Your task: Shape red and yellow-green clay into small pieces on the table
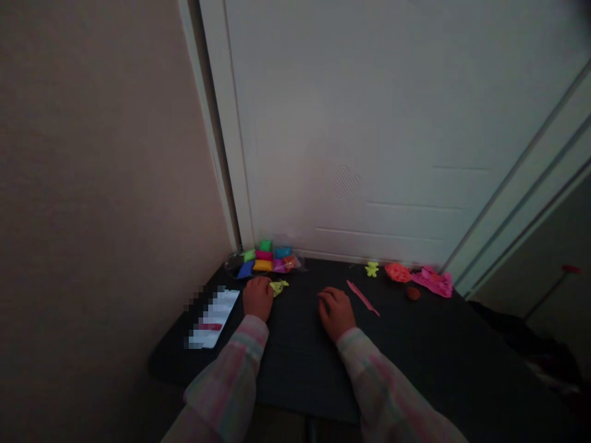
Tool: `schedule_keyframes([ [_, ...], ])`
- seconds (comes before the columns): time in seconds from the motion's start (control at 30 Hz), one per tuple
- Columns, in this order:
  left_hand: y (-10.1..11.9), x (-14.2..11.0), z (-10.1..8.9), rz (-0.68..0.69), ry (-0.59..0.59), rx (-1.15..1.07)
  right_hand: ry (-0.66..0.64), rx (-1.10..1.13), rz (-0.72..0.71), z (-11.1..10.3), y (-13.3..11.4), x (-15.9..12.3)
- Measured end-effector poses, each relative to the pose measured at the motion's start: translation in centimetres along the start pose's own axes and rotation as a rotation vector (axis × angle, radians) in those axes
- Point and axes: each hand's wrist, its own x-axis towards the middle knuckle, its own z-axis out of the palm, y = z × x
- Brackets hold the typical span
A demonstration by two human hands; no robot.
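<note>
Black flat tabletop (300, 369) under both wrists. Right hand (338, 314) resting there, fingers half-curled, underside hidden; can't tell if holding anything. Left hand (258, 298) likewise bent over, crumpled yellow scrap (279, 287) at its fingertips, grip unclear from here. Bright flat rectangular screen (222, 312) left of left fingers. Slim pink stick (363, 298) right of right fingers. Beyond left fingers, clear plastic bag (300, 264) of bright coloured packets (263, 266).

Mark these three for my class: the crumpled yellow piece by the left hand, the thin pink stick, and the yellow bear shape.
Crumpled yellow piece (279, 287): head view, middle of its visible part.
Thin pink stick (363, 298): head view, midway along its length.
Yellow bear shape (372, 270): head view, its body.
</note>
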Motion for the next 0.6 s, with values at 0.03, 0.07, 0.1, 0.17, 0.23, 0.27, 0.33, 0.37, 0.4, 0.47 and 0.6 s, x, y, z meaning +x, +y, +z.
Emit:
schedule_keyframes([
  [0.03, -0.1, 0.0, 0.0, 0.009, 0.0, -0.012, -0.009, 0.024, 0.009, 0.2, -0.5, 0.1],
  [0.07, -0.1, 0.0, 0.1, 0.022, -0.014, -0.027, -0.022, 0.042, 0.018, 0.3, -0.9, 0.1],
  [0.1, -0.1, -0.1, 0.2, 0.035, -0.042, -0.041, -0.038, 0.055, 0.029, 0.4, -1.3, 0.2],
  [0.17, -0.2, -0.2, 0.4, 0.045, -0.11, -0.053, -0.083, 0.061, 0.057, 0.7, -1.9, 0.5],
  [0.23, -0.4, -0.2, 0.6, 0.021, -0.141, -0.035, -0.128, 0.054, 0.083, 1.1, -2.4, 0.9],
  [0.27, -0.5, -0.2, 0.6, 0.001, -0.136, -0.023, -0.149, 0.05, 0.09, 1.3, -2.6, 1.2],
  [0.33, -0.7, -0.2, 0.7, -0.035, -0.115, -0.009, -0.184, 0.046, 0.092, 1.9, -3.0, 1.8],
  [0.37, -0.8, -0.1, 0.7, -0.053, -0.105, -0.003, -0.201, 0.046, 0.085, 2.3, -3.3, 2.1],
  [0.4, -0.9, -0.1, 0.8, -0.069, -0.097, 0.002, -0.222, 0.045, 0.075, 2.6, -3.5, 2.4],
  [0.47, -1.0, 0.0, 0.9, -0.092, -0.084, 0.008, -0.265, 0.042, 0.045, 3.4, -3.9, 3.2],
  [0.6, -1.0, -0.1, 1.1, -0.097, -0.073, 0.01, -0.34, 0.039, -0.021, 4.6, -4.5, 4.8],
])
